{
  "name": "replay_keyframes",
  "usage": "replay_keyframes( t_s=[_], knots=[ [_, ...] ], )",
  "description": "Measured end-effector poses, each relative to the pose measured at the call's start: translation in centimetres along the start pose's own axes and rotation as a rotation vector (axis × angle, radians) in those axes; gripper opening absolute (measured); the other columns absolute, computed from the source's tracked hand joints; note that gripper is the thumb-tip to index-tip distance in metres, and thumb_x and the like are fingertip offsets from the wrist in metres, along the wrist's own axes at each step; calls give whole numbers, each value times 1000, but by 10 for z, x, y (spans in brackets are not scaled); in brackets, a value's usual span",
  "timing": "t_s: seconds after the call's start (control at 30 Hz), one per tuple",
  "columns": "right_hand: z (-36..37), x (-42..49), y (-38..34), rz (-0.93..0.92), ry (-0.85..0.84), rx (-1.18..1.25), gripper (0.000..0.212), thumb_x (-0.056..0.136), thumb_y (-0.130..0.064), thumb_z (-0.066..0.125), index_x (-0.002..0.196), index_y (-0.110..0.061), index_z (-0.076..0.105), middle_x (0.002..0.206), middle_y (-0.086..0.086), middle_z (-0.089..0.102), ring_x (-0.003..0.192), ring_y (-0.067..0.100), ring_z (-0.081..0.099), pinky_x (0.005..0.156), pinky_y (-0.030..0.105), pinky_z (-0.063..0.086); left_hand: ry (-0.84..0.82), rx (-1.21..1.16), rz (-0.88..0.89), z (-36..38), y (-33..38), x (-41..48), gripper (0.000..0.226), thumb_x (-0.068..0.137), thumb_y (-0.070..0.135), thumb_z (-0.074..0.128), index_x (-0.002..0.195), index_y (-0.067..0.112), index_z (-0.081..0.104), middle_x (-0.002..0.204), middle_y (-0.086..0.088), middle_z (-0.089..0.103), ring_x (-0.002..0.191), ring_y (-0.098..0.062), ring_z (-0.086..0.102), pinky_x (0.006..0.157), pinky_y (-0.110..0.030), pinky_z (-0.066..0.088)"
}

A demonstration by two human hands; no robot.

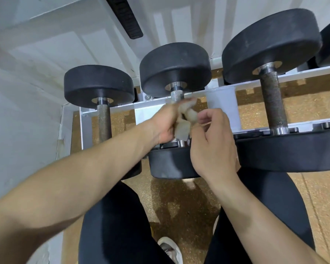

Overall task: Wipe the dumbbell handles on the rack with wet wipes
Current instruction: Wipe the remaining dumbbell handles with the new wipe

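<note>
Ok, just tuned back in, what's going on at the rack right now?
A person is working on the middle dumbbell's handle on the white rack. The left hand grips a crumpled wet wipe over the handle, and the right hand appears to pinch the wipe's other side. Only the handle's far end shows past the hands. The left dumbbell and right dumbbell are not being touched.

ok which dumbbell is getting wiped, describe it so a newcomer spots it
Find the white rack with black dumbbells lying in a row. Take the second dumbbell from the left. Its neighbours' handles are bare; this one's is mostly hidden by the left hand and right hand holding a crumpled wipe.
</note>
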State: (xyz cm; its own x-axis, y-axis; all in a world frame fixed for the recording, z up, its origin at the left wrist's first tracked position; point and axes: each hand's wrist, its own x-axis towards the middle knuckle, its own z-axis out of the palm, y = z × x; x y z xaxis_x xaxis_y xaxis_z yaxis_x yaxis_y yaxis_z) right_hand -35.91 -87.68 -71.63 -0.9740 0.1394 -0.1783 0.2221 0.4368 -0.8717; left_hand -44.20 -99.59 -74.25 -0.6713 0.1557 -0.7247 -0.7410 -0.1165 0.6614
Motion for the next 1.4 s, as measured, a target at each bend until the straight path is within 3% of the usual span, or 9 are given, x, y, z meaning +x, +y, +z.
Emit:
replay_keyframes(
  t_s=[0.1,0.23,0.37,0.5,0.67,0.83,0.97,1.2,1.4],
  knots=[
    [-1,-1,0,8,-5,1,17,96,-22,50,108,-34,48,109,-16,49,94,3,48,69,16,34,-51,256,-23,-10,-10,-15,14,87,16,74,93,7,65,76,-9,65,64,-17,63,59,-24,50],
    [1,-1,0,6,-12,-33,12,97,-25,51,106,-33,50,105,-17,49,91,-3,51,69,14,35,-56,653,-22,-17,2,-22,52,64,50,84,89,7,66,80,-11,64,76,-20,59,69,-29,45],
    [1,-1,0,7,-6,-38,12,97,-24,52,105,-32,49,105,-17,49,91,-2,51,68,13,35,-207,790,-3,-32,-4,-33,31,92,43,67,105,15,68,105,-2,73,105,-18,66,98,-32,45],
    [1,-1,-1,9,0,-39,14,98,-20,50,106,-31,50,107,-15,50,92,4,49,71,25,36,-49,667,-36,-45,-12,-41,56,83,65,64,110,15,70,112,-10,75,117,-33,65,112,-50,43],
    [1,0,-4,11,-2,-34,14,97,-19,49,106,-30,50,106,-14,50,93,6,50,76,29,38,117,430,89,-33,-9,-44,17,93,1,57,79,9,61,62,-6,63,45,-9,57,49,-16,50],
    [0,-1,-2,14,14,-40,13,98,-20,50,108,-29,49,109,-12,50,93,4,52,67,16,36,62,381,35,-24,9,-48,20,91,40,70,82,22,73,76,-5,71,70,-20,66,69,-31,56],
    [-1,2,-8,39,-59,-149,26,99,-26,47,125,-28,52,124,-11,47,116,13,49,86,29,39,106,487,111,-34,4,-39,42,95,27,68,53,21,64,68,-18,60,59,-24,42,53,-32,26],
    [-3,4,-14,129,-165,-212,39,99,-36,41,136,-29,54,133,-7,59,120,21,53,97,41,45,161,979,178,-53,14,-52,23,80,7,72,71,28,75,68,3,67,62,-8,53,61,-22,44],
    [-1,2,-12,115,-115,-187,16,98,-33,45,109,-31,57,107,-11,56,97,15,54,78,34,39,111,353,-19,-42,8,-56,16,90,18,64,79,9,71,77,-14,68,61,-22,62,60,-27,50]
  ],
)
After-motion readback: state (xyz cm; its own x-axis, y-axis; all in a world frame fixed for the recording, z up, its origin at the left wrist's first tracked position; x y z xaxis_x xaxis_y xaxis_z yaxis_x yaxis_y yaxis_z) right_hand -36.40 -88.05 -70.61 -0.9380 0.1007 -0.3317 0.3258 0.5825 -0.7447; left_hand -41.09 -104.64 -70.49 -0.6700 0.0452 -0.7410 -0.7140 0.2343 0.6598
